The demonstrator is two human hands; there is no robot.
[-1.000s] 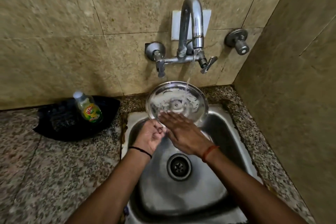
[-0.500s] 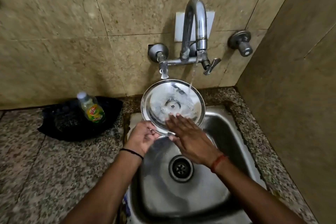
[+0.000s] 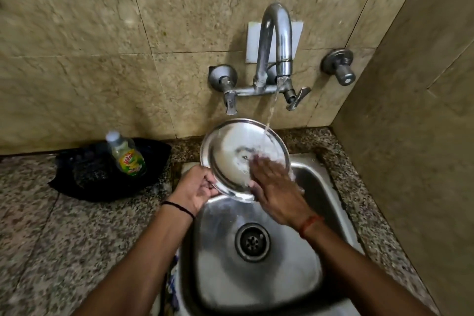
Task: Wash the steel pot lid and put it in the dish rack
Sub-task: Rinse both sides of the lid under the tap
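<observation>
1. Head view: the steel pot lid [image 3: 232, 154] is being held tilted over the far-left part of the sink [image 3: 333, 187], its shiny face turned toward the camera and its upper edge leaning toward the tiled wall [image 3: 102, 33].
2. The left hand [image 3: 196, 188] is gripping the lid's lower-left rim — the grip is pressed together on the edge, fingers curled around it.
3. The right hand [image 3: 275, 187] is lying flat against the lid's lower-right face, fingers spread and together touching the wet metal — not pinching anything.
4. A thin stream of water [image 3: 272, 108] is falling from the tap [image 3: 275, 41] and striking the lid near its upper right, spreading in a foamy white film across the centre.
5. A black thread band [image 3: 179, 206] is sitting on the left wrist, and a red thread band [image 3: 309, 224] on the right wrist.
6. The drain [image 3: 252, 241] is lying in the sink bottom, near to the viewer from the lid and well apart from it.
7. On the speckled stone surface [image 3: 64, 238] to the left, a small bottle with a green and yellow label [image 3: 127, 154] is standing in a black tray [image 3: 77, 187], which is also holding a dark scrubber [image 3: 88, 172].
8. A separate wall valve [image 3: 339, 65] is sticking out to the right of the tap.
</observation>
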